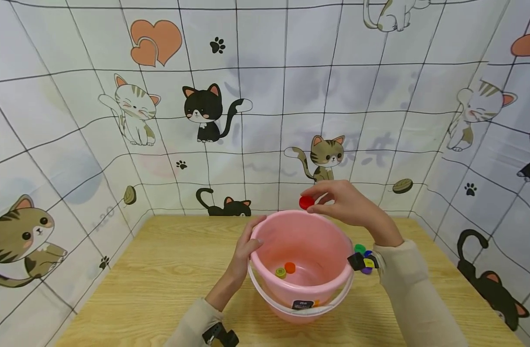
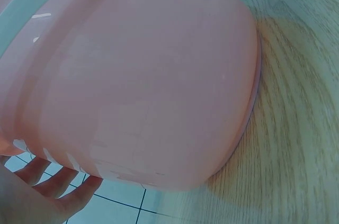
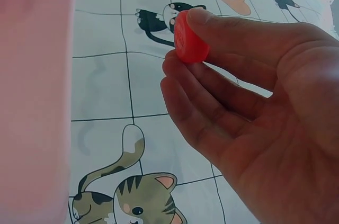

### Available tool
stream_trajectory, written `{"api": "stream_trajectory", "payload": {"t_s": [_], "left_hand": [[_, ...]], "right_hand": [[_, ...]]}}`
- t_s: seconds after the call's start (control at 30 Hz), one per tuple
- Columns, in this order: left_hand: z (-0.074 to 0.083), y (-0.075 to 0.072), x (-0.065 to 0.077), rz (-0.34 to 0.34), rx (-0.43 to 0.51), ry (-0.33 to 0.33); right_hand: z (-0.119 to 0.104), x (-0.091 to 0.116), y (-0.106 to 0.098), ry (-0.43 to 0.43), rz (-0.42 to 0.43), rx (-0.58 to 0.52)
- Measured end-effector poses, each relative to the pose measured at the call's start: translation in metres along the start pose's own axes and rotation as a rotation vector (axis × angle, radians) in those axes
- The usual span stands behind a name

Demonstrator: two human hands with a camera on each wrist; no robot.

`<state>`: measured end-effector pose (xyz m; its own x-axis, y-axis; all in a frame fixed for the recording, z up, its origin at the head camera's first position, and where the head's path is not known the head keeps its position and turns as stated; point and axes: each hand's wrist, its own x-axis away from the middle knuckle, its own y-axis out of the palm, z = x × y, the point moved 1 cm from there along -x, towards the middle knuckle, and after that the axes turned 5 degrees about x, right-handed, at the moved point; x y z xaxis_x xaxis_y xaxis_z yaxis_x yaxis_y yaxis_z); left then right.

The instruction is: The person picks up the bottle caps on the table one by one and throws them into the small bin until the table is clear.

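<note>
Right hand point(image 1: 349, 205) pinches a red cap point(image 1: 306, 202), left hand point(image 1: 240, 253) grips the pink bucket point(image 1: 304, 233); wrist gadget point(image 1: 357, 261) kinda blocks other caps point(image 1: 360, 248).

Bucket point(image 1: 310, 238), caps point(image 1: 360, 248) on wooden table point(image 1: 173, 274)

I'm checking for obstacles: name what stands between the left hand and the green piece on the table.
The pink bucket stands between the left hand and the green piece, as the head view shows.
</note>
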<state>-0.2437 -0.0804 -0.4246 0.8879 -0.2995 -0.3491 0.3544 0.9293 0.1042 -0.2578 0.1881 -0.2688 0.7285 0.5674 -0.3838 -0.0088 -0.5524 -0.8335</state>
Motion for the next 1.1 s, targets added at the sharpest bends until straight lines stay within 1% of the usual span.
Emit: {"api": "stream_trajectory", "payload": {"t_s": [0.27,0.83,1.1], "left_hand": [[0.0004,0.0008,-0.0016,-0.001,0.006,0.001],[0.0004,0.0005,0.0003,0.001,0.0,0.001],[0.0016,0.0014,0.0003,0.011,-0.01,-0.001]], "right_hand": [[-0.0007,-0.0013,0.0012,0.021,-0.01,0.009],[-0.0011,-0.0039,0.0029,-0.008,-0.017,-0.019],[-0.0007,-0.0035,0.0026,0.0,-0.022,-0.014]]}}
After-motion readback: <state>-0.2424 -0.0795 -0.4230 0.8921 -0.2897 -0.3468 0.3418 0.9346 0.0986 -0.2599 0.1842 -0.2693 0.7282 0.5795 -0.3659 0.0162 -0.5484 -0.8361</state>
